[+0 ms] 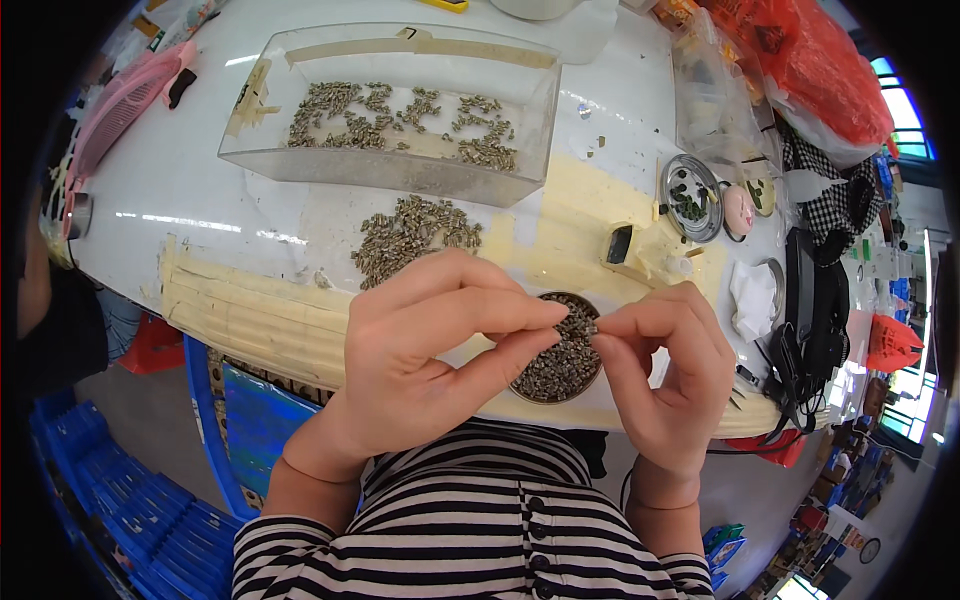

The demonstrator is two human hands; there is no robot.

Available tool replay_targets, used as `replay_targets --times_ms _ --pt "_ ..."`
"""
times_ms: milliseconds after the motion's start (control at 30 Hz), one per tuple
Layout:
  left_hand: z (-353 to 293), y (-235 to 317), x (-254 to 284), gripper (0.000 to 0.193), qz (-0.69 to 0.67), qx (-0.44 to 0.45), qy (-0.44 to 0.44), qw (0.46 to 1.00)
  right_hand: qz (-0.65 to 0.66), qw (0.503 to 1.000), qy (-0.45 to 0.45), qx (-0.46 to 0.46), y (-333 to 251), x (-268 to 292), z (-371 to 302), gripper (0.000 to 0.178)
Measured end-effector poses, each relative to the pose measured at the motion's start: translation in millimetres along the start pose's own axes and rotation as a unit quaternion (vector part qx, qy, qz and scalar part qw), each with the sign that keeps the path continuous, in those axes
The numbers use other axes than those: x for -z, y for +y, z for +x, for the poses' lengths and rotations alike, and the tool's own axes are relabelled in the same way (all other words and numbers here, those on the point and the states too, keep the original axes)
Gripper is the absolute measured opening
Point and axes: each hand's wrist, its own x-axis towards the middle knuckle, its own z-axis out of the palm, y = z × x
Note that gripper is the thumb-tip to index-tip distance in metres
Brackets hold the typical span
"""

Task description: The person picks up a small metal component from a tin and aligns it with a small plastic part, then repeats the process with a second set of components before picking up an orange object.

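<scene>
The grip of the right hand (668, 370) is clamped, thumb against forefinger, on one small metal part (592, 330), held over the right edge of a round tin. The left hand (412, 340), second of the two, has its thumb and forefinger tips slightly apart above the same tin; whether anything sits between them, I cannot tell.

From largest down: one white tabletop (200, 140) carries everything. One red bag (830, 70) lies at its far right. One clear box (300, 167) stands beyond the hands, with loose clusters of metal parts on its floor. One heap of metal parts (410, 240) lies between box and left hand. One round tin (556, 401) is full of similar parts, too many to count. One round metal dish (688, 170) holds several dark bits. One pink oval object (738, 212) sits just beside the dish.
</scene>
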Motion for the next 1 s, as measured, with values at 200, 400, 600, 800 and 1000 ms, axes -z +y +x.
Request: replay_targets --times_ms 200,400,600,800,1000 --pt "2 13 -4 0.022 -0.119 0.126 -0.063 0.983 0.097 0.993 0.049 0.047 9 -8 -9 0.018" --pt "0 10 -5 0.024 -0.137 0.123 -0.066 0.981 0.089 0.992 0.065 0.066 8 -16 -13 0.018" --pt "-1 10 -5 0.023 -0.107 0.1 -0.065 0.987 0.079 0.992 0.071 0.073 9 -16 -15 0.019" --pt "-1 10 -3 0.02 -0.173 0.145 -0.087 0.97 0.054 0.986 0.115 0.105 6 -21 -15 0.022" --pt "-4 1 -3 0.016 -0.276 0.191 -0.083 0.938 -0.039 0.968 0.115 0.221 11 -18 -12 0.036"
